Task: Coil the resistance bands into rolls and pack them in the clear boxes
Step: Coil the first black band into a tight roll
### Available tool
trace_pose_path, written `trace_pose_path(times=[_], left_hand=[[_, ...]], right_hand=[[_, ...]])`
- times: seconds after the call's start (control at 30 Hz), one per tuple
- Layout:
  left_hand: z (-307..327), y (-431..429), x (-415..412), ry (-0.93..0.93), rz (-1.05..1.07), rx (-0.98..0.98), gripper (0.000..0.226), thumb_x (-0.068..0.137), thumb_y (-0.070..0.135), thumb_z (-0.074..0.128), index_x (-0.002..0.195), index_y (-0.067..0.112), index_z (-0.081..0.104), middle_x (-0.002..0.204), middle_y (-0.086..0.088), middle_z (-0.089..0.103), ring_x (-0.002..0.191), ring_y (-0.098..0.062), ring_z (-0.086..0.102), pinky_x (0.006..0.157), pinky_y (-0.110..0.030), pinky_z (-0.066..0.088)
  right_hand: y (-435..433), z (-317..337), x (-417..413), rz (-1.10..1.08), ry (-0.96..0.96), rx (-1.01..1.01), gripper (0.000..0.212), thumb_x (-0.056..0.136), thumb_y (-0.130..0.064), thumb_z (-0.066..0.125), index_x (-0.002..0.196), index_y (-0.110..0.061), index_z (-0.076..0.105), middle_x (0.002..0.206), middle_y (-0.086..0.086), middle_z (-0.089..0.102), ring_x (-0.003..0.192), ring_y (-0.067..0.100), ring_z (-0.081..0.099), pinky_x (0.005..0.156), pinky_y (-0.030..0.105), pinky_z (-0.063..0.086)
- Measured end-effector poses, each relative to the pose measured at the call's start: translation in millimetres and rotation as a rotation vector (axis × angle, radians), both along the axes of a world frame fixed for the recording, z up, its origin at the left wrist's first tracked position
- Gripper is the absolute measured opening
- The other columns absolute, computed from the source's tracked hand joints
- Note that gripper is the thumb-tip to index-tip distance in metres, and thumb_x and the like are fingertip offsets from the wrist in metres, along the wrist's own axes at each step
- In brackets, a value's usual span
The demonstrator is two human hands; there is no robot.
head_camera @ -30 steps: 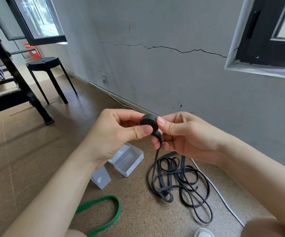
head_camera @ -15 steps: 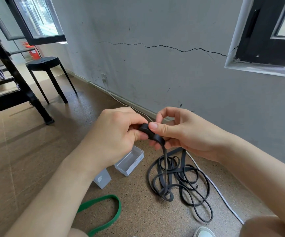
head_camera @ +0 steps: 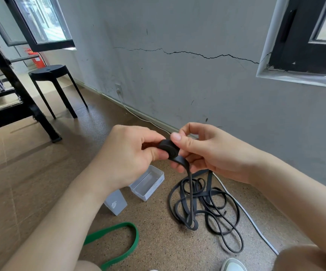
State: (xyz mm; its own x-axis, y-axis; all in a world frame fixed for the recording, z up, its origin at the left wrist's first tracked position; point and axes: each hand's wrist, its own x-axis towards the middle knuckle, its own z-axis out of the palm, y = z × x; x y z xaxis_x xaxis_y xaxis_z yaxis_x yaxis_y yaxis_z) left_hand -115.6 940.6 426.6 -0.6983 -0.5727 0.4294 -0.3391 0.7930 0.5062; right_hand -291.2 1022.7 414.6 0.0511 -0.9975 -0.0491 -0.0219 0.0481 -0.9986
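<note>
Both hands hold a small tight roll of black resistance band point(head_camera: 169, 148) above the floor. My left hand point(head_camera: 131, 153) pinches the roll from the left, and my right hand point(head_camera: 207, 151) has its thumb on top and fingers beneath. A strip of the band runs down from the roll to a loose tangled black pile point(head_camera: 205, 208) on the floor. A clear box point(head_camera: 148, 182) lies open below my left hand, its lid partly hidden by my wrist. A second frosted box point(head_camera: 116, 202) stands beside it. A green band point(head_camera: 127, 245) lies nearer to me.
A white cable point(head_camera: 246, 214) runs along the floor by the grey cracked wall. A black stool point(head_camera: 54, 85) and a black metal frame point(head_camera: 11, 94) stand at the far left. A shoe tip point(head_camera: 233, 265) and a knee point(head_camera: 305, 259) sit at the bottom edge.
The roll has been turned between my fingers, taking up more band. My right thumb has shifted onto the top of the roll, and my left hand has turned over it.
</note>
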Motion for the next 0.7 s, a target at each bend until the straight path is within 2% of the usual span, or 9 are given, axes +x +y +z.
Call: trace_pose_path(times=[0.07, 0.13, 0.27, 0.33, 0.37, 0.43, 0.5, 0.57, 0.7], left_hand=[[-0.7, -0.4, 0.6, -0.069, -0.012, -0.11, 0.018, 0.073, 0.027, 0.067, 0.088, 0.024, 0.077, 0.074, 0.006, 0.067, 0.073, -0.009, 0.059, 0.064, -0.023, 0.044], [-1.6, -0.7, 0.2, -0.022, -0.004, -0.062, 0.014, 0.076, 0.022, 0.072, 0.089, 0.022, 0.076, 0.077, 0.008, 0.068, 0.076, -0.008, 0.061, 0.067, -0.02, 0.047], [0.4, 3.5, -2.3, 0.233, -0.117, 0.536, 0.019, 0.073, 0.015, 0.074, 0.091, 0.016, 0.074, 0.087, -0.006, 0.074, 0.085, -0.02, 0.07, 0.081, -0.025, 0.056], [-0.7, 3.6, -3.4, 0.282, -0.183, 0.693, 0.024, 0.068, 0.018, 0.072, 0.091, 0.012, 0.076, 0.086, -0.016, 0.074, 0.08, -0.025, 0.071, 0.078, -0.028, 0.057], [-0.1, 4.0, -3.6, 0.286, -0.188, 0.698, 0.023, 0.067, 0.019, 0.071, 0.089, 0.012, 0.076, 0.084, -0.017, 0.073, 0.076, -0.023, 0.07, 0.075, -0.027, 0.057], [0.9, 3.7, -2.5, 0.259, -0.137, 0.592, 0.019, 0.066, 0.021, 0.072, 0.085, 0.018, 0.077, 0.081, -0.01, 0.075, 0.076, -0.016, 0.07, 0.075, -0.025, 0.057], [2.8, 2.3, -0.3, 0.19, -0.051, 0.44, 0.015, 0.07, 0.022, 0.075, 0.083, 0.028, 0.076, 0.081, 0.004, 0.076, 0.08, -0.008, 0.07, 0.076, -0.018, 0.054], [2.5, 1.4, 1.4, 0.093, 0.005, 0.266, 0.018, 0.072, 0.018, 0.078, 0.083, 0.032, 0.075, 0.077, 0.011, 0.073, 0.077, -0.003, 0.067, 0.069, -0.01, 0.048], [2.1, 2.4, 1.9, -0.037, -0.017, -0.024, 0.014, 0.074, 0.026, 0.074, 0.088, 0.026, 0.076, 0.076, 0.011, 0.067, 0.076, -0.005, 0.06, 0.065, -0.015, 0.043]], right_hand=[[-0.8, -2.0, 0.5, -0.005, 0.005, -0.013, 0.035, 0.08, -0.036, 0.065, 0.094, -0.014, 0.042, 0.074, 0.012, 0.069, 0.063, 0.02, 0.062, 0.055, 0.024, 0.043], [-0.7, -1.1, -0.2, -0.001, -0.061, -0.026, 0.031, 0.082, -0.029, 0.065, 0.094, -0.015, 0.04, 0.075, 0.014, 0.069, 0.065, 0.023, 0.062, 0.054, 0.022, 0.044], [-0.5, -0.8, -2.9, 0.006, -0.244, -0.052, 0.028, 0.081, -0.02, 0.064, 0.092, -0.016, 0.038, 0.078, 0.015, 0.068, 0.069, 0.025, 0.067, 0.056, 0.019, 0.049], [-1.2, -3.2, -3.7, 0.032, -0.273, -0.048, 0.028, 0.082, -0.021, 0.067, 0.092, -0.016, 0.04, 0.083, 0.02, 0.067, 0.072, 0.027, 0.066, 0.059, 0.021, 0.051], [-1.1, -3.6, -4.1, 0.054, -0.268, -0.031, 0.028, 0.082, -0.025, 0.067, 0.092, -0.016, 0.042, 0.086, 0.022, 0.067, 0.074, 0.028, 0.066, 0.06, 0.022, 0.051], [-0.6, -2.9, -4.8, 0.098, -0.181, 0.02, 0.029, 0.082, -0.035, 0.066, 0.096, -0.016, 0.049, 0.088, 0.02, 0.068, 0.075, 0.025, 0.066, 0.06, 0.024, 0.049], [-0.7, -1.1, -4.4, 0.112, -0.022, 0.053, 0.041, 0.084, -0.049, 0.06, 0.101, -0.011, 0.058, 0.08, 0.015, 0.067, 0.069, 0.019, 0.062, 0.059, 0.024, 0.046], [-2.1, -1.3, -3.1, 0.098, 0.082, 0.07, 0.055, 0.081, -0.058, 0.053, 0.097, -0.006, 0.064, 0.072, 0.011, 0.064, 0.064, 0.017, 0.058, 0.057, 0.024, 0.043], [-1.9, -2.0, 0.2, 0.083, 0.177, 0.054, 0.05, 0.079, -0.059, 0.056, 0.086, -0.011, 0.068, 0.068, 0.004, 0.063, 0.061, 0.013, 0.053, 0.056, 0.022, 0.038]])
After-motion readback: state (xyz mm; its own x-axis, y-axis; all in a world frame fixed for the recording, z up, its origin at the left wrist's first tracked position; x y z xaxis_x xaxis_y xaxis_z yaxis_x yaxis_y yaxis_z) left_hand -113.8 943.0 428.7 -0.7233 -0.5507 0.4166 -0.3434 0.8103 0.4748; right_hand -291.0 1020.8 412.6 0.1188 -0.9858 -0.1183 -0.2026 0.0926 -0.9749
